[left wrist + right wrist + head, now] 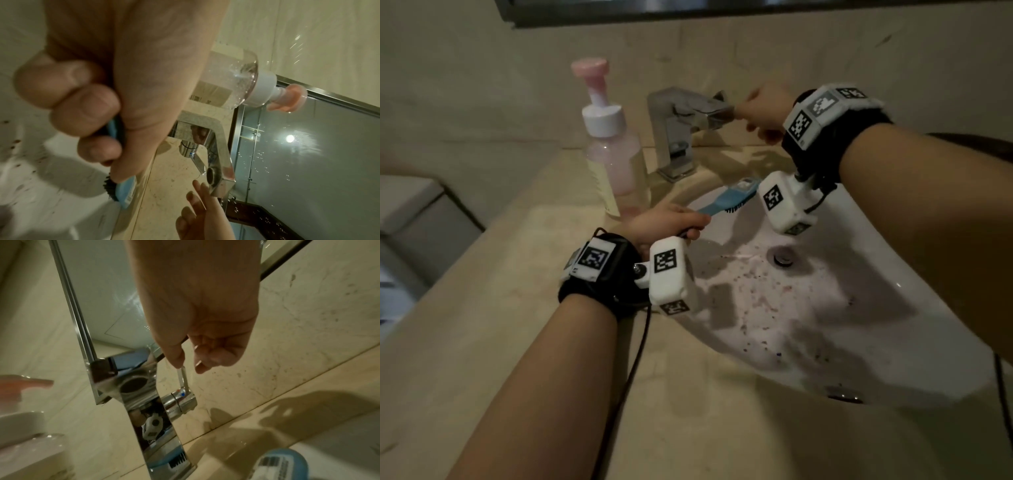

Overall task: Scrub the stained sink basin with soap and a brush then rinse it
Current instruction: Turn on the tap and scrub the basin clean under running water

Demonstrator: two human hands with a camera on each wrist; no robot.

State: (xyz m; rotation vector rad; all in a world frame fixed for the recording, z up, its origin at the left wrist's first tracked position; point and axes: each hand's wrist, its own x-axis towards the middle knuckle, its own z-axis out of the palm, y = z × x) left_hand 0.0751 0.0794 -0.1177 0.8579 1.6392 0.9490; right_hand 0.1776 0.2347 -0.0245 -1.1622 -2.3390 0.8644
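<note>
The white sink basin (pixel 825 329) is speckled with dark and pinkish stains around its drain (pixel 782 257). My left hand (pixel 664 222) grips the handle of a blue brush (pixel 732 197) with black bristles, held over the basin's back rim under the faucet (pixel 678 137). In the left wrist view the fingers (pixel 86 112) are curled round the brush handle (pixel 115 129). My right hand (pixel 760 113) is at the faucet's side lever (pixel 183 381): the thumb (pixel 174 356) touches its tip and the curled forefinger sits just beside it. No water stream shows.
A clear pump bottle of pink soap (pixel 616 161) stands on the beige stone counter (pixel 517 325) left of the faucet. A mirror (pixel 308 146) hangs on the tiled wall behind. An overflow hole (pixel 846 397) sits in the basin's near wall. A grey box (pixel 410 212) is at far left.
</note>
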